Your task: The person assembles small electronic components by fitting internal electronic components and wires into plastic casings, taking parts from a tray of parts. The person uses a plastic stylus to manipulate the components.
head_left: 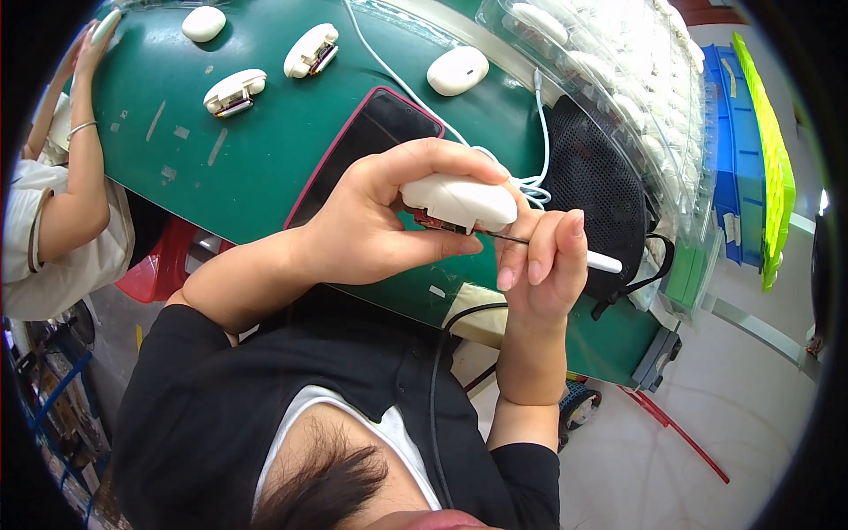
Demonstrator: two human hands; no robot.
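Observation:
My left hand (375,212) is closed around a white rounded plastic case (461,201), thumb below and fingers above. Red and dark inner parts show along the case's lower edge. My right hand (546,252) grips a slim screwdriver-like tool (605,261) with a white handle and a thin dark shaft. The shaft points left, and its tip is at or close to the lower edge of the case; contact cannot be made out. Beneath my left hand lies a dark-screened phone or tablet (367,141) with a pink rim.
Two opened white cases (235,92) (311,51) and two closed ones (204,24) (458,71) lie on the green table (168,132). A white cable (389,66), black mesh pouch (592,177) and clear trays (658,115) of white parts are near. Another person (66,194) works at left.

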